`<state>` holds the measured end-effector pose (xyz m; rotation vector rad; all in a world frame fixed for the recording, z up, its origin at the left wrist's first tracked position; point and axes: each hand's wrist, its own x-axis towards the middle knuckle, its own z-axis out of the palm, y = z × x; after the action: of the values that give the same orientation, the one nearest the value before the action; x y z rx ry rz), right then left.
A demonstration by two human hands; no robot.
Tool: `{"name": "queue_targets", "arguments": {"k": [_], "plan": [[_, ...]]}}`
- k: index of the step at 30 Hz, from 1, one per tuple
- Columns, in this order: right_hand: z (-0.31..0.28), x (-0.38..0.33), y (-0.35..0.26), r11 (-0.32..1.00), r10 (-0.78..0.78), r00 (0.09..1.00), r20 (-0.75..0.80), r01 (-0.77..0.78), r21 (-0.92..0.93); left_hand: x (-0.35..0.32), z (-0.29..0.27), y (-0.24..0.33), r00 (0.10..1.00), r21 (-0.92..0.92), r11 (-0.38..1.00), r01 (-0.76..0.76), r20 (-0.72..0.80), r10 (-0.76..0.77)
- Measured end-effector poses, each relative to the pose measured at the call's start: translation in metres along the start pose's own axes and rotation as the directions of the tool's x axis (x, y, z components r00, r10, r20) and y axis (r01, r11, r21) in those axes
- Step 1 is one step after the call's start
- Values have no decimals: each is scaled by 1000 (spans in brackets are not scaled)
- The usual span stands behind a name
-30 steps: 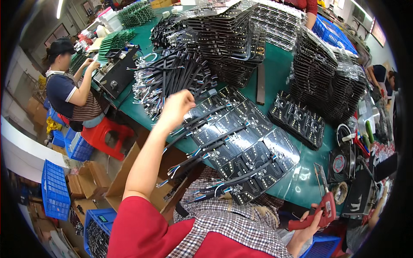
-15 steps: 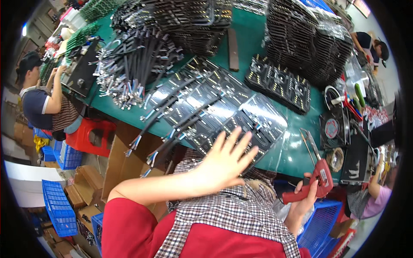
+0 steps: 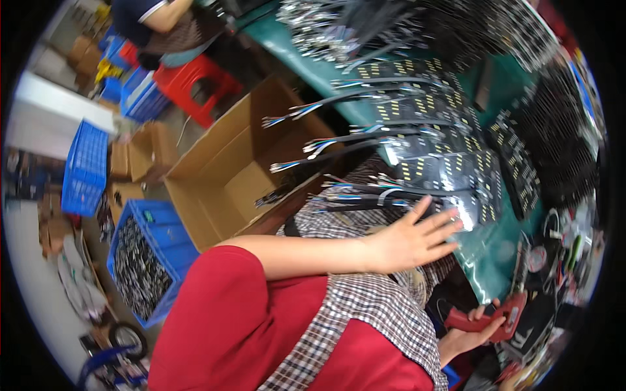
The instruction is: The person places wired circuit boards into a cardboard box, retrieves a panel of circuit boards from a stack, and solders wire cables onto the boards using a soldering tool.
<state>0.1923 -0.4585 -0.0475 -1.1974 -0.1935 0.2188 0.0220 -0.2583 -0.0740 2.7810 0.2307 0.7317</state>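
My left hand (image 3: pixel 414 238) is stretched out flat with fingers spread, hovering over my checked apron (image 3: pixel 365 306) near the edge of the green table (image 3: pixel 486 244). It holds nothing. Its fingertips reach toward black bundled cables with coloured wire ends (image 3: pixel 365 192) that hang off the table edge. My right hand (image 3: pixel 469 332) sits low by my lap and grips a red handheld tool (image 3: pixel 502 316). Rows of black cable bundles with yellow-marked labels (image 3: pixel 450 130) cover the table beyond.
An open cardboard box (image 3: pixel 228 169) stands on the floor to my left. A blue crate of dark parts (image 3: pixel 140 267) lies beside it. Another person (image 3: pixel 163 19) sits by a red stool (image 3: pixel 202 81) at the far left. Further blue crates (image 3: pixel 85 169) and small cardboard boxes line the floor.
My head has tilted down and left, so the floor and boxes fill more of the view. My left hand pulled back from the cable piles toward my lap. The right hand keeps the red tool.
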Motion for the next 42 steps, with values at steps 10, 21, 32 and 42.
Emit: {"name": "queue_targets", "arguments": {"k": [10, 21, 32, 42], "plan": [[-22, 73, -5, 912, 222, 887, 404, -335, 236, -170, -42, -42, 734, -259, 890, 374, -504, -455], [-29, 103, -5, 825, 396, 781, 484, -534, 187, -399, 22, -146, -343, -719, -136, 682, -151, -927], [-15, 100, 6, 711, 530, 758, 380, -642, 288, -427, 88, -180, -184, -400, -299, 866, 300, -936], [-36, 104, -2, 714, 469, 809, 356, -584, 387, -410, 197, -239, -185, 238, -7, 971, 736, -651]]}}
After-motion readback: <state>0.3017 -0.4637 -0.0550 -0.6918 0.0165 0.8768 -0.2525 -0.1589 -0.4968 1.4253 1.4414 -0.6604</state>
